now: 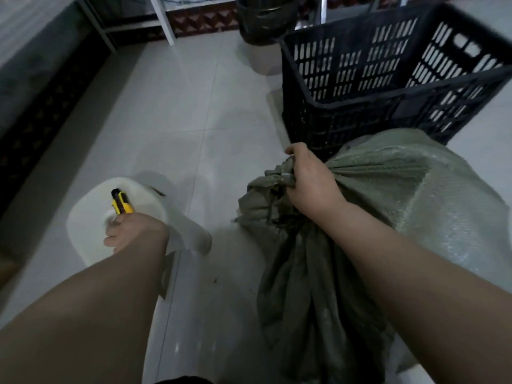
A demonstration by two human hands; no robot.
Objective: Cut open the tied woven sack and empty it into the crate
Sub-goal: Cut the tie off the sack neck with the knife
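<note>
A grey-green woven sack (388, 195) stands on the floor at the right, its neck bunched and tied. My right hand (310, 181) grips that gathered neck from above. Behind the sack sits a black slotted plastic crate (388, 98), with nothing visible inside it. At the lower left my left hand (133, 231) holds a yellow and black utility knife (122, 203), with its tip pointing away from me over a white plastic stool (91, 217).
Pale tiled floor (180, 120) stretches ahead between the stool and the crate. A dark bin (263, 20) stands at the back beside the crate. White shelf legs (163, 20) and a dark patterned wall base (41, 120) run along the left and rear.
</note>
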